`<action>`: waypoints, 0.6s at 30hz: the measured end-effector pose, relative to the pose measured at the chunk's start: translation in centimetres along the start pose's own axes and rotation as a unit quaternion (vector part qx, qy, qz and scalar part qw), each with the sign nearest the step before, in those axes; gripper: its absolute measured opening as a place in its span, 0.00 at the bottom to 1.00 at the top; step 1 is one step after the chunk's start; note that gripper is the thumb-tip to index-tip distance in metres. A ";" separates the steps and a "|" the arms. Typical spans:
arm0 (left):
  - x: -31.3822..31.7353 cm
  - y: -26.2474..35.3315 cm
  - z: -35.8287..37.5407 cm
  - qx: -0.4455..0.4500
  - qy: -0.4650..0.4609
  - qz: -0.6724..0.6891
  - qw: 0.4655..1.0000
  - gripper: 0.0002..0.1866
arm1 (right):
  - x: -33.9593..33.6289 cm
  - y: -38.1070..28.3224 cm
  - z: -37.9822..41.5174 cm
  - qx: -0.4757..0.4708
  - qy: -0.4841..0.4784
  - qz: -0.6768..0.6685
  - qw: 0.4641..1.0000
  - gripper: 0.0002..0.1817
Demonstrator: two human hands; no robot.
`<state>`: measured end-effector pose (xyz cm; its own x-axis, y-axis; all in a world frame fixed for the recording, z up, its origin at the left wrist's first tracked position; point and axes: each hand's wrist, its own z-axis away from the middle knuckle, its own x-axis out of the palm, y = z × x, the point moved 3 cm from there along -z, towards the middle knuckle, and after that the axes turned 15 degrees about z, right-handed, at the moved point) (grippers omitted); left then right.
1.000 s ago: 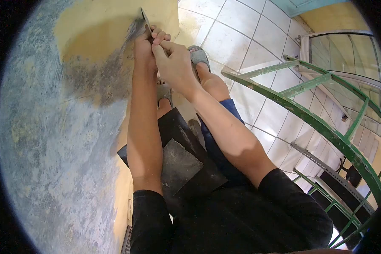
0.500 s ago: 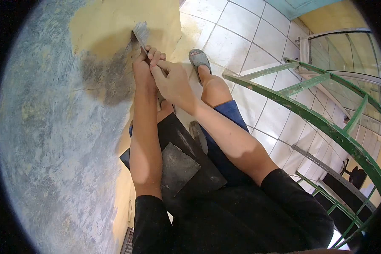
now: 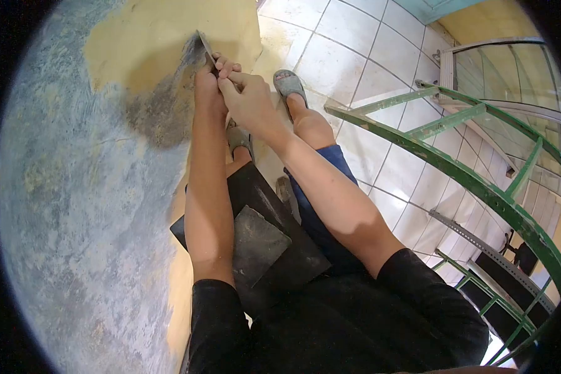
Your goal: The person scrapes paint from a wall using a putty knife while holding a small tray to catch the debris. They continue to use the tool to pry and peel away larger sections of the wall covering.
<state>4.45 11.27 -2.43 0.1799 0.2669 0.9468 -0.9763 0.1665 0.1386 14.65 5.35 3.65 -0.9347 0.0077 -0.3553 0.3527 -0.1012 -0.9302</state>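
Observation:
Both my hands are on one scraper point(image 3: 206, 45), its thin metal blade pointing up against the wall point(image 3: 62, 187). My left hand point(image 3: 208, 93) is closed low around it, close to the painted surface. My right hand point(image 3: 250, 103) is closed on the handle from the right side, so most of the handle is hidden. Beside the blade is a small grey scraped patch point(image 3: 191, 51) in the yellow paint point(image 3: 149, 31). Below the hands, a dark shadow falls over blue-grey mottled wall.
A black flat sheet point(image 3: 277, 212) with a worn dark grey square piece point(image 3: 260, 240) lies over my lap. A green metal ladder point(image 3: 442, 159) stands on the white tiled floor point(image 3: 340, 56) at right. Glass-paned frames point(image 3: 505, 78) are behind it.
The scraper blade has shifted up and to the right across the scraped patch, which now shows on its left. Both hands keep their hold. The whole view has shifted slightly.

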 end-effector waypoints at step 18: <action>-0.2 0.7 6.1 0.046 0.022 0.030 0.998 0.09 | 0.6 -1.2 4.9 -0.039 -0.017 0.012 0.999 0.13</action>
<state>2.96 5.57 -0.71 0.1231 0.3154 0.9409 -0.9921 0.0617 0.1092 13.46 0.57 5.02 -0.9266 -0.0280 -0.3749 0.3756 -0.0234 -0.9265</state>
